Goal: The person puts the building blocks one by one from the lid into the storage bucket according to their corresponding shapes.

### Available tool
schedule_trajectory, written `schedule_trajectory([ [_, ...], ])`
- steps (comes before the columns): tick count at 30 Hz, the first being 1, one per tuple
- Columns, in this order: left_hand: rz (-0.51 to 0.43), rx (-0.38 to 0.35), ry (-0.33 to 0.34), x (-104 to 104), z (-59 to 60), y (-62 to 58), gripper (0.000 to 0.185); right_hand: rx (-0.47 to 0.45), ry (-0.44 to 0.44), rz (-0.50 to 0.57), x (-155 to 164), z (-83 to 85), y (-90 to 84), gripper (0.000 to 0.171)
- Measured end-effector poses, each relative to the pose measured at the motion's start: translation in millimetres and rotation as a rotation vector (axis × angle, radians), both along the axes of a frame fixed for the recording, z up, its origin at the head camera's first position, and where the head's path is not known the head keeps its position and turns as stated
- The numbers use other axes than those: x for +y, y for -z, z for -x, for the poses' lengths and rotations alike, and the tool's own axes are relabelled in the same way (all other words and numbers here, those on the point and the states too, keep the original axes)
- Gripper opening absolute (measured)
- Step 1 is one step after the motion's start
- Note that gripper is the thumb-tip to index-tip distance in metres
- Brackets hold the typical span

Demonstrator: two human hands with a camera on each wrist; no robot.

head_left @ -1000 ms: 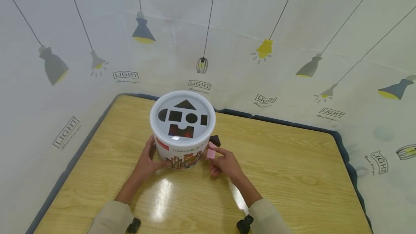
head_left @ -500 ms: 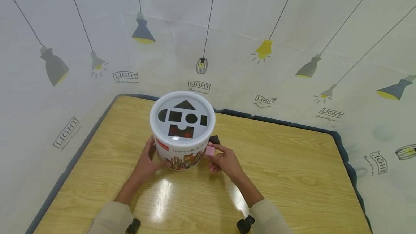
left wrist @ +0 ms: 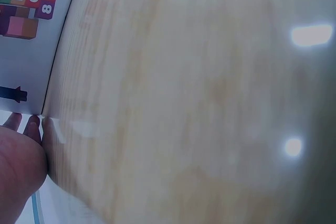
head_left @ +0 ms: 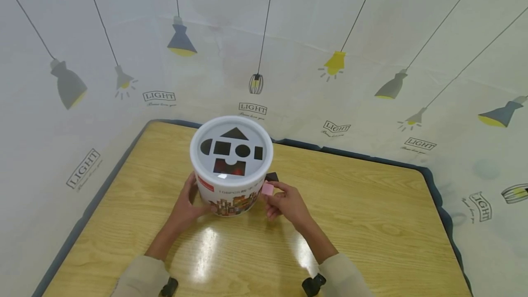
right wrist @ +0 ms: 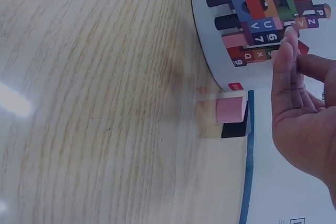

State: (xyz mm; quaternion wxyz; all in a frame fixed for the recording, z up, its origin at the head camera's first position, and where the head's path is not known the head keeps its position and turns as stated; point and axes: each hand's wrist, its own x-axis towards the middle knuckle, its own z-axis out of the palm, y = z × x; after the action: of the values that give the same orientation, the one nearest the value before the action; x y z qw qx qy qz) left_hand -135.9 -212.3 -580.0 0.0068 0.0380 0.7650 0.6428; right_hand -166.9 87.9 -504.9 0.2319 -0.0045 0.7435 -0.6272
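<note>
A white block bucket [head_left: 231, 191] stands upright, its lid [head_left: 198, 168] cut with shaped holes. My left hand [head_left: 186, 205] holds its left side, thumb in front and fingers around behind; only part of this hand [left wrist: 21, 156] appears in the left wrist view. Beside the bucket's right side, my right hand [head_left: 288, 205] pinches a small pink block [head_left: 267, 189] between thumb and index finger. In the right wrist view that hand's fingers [right wrist: 283, 69] hide the held block. Another pink block [right wrist: 230, 109] stands on the table there, in front of a black block [right wrist: 234, 129].
The wooden table [head_left: 350, 219] has a dark edge [head_left: 350, 151] along the back, close behind the bucket. A wall covering [head_left: 297, 81] printed with lamps rises beyond it. Glare spots [head_left: 206, 246] shine on the tabletop.
The pinched pink block has shifted slightly away from me, hiding the pink piece seen behind it earlier. The left hand and bucket stay put.
</note>
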Motion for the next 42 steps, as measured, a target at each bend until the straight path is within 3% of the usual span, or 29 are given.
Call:
schedule_trajectory([
  [8,0.004,0.007,-0.01,-3,3.9,-4.0,0.113,0.02,0.011,0.026,-2,4.4,-9.1,0.041],
  [15,0.007,-0.013,-0.012,2,7.6,-0.6,0.114,0.017,0.046,0.037,1,2.1,-15.6,0.041],
  [42,0.02,-0.053,-0.06,3,-1.8,0.4,0.116,0.066,0.01,0.04,4,-1.4,-38.5,0.042],
])
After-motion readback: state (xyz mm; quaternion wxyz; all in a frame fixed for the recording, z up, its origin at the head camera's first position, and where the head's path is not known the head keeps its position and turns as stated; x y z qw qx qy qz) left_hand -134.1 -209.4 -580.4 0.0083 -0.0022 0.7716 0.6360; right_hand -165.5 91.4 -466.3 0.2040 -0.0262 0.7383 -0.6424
